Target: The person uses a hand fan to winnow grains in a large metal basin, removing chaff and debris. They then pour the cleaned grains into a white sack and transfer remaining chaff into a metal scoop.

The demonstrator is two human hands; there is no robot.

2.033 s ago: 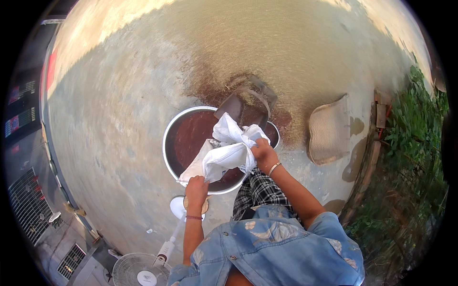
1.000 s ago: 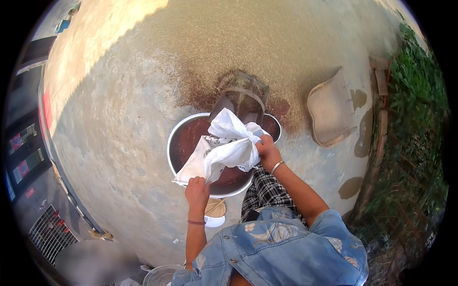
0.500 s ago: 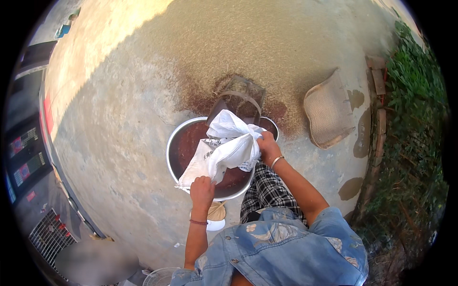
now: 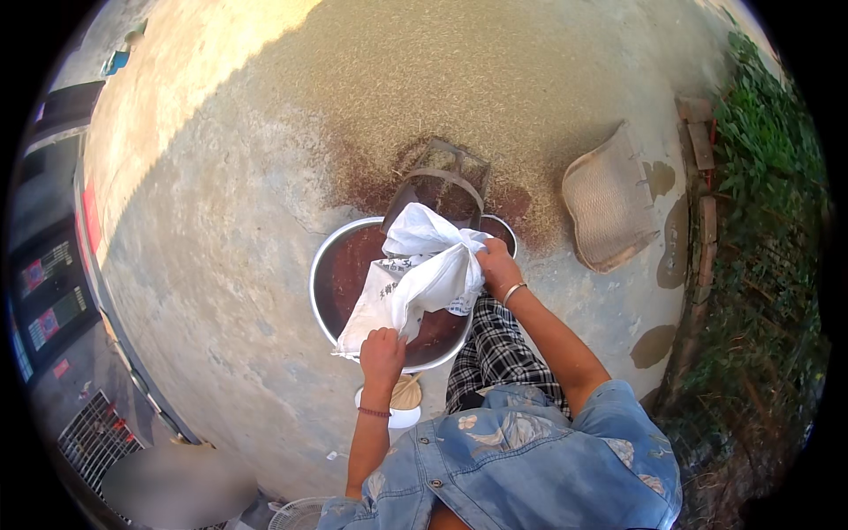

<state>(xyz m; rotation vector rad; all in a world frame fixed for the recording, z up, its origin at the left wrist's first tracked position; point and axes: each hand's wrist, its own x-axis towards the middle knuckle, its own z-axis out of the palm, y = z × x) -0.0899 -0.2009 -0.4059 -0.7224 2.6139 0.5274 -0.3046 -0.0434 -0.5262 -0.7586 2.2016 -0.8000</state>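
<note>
A white woven sack [image 4: 433, 278] with dark print on it hangs bunched between my hands. My left hand [image 4: 382, 355] is closed on its near left edge, and my right hand [image 4: 497, 265] grips its right side, fingers wrapped round the cloth. Under the sack stands a wide metal basin [image 4: 316, 300] holding small reddish-brown grains [image 4: 353, 265]; the sack hides the middle of it. At the basin's far rim rests a dark scoop-like container with a curved handle [image 4: 442, 177], its near part covered by the sack.
Husks or straw [image 4: 442, 62] lie spread over the concrete beyond the basin. A woven mat-like scoop [image 4: 609, 199] lies to the right, near damp patches and a brick edging [image 4: 707, 238] with green plants [image 4: 768, 150]. Close by my left forearm sits a white bowl [image 4: 404, 415].
My left hand has shifted slightly to the right with the sack's near edge. The right hand keeps its hold, and the basin stays in place.
</note>
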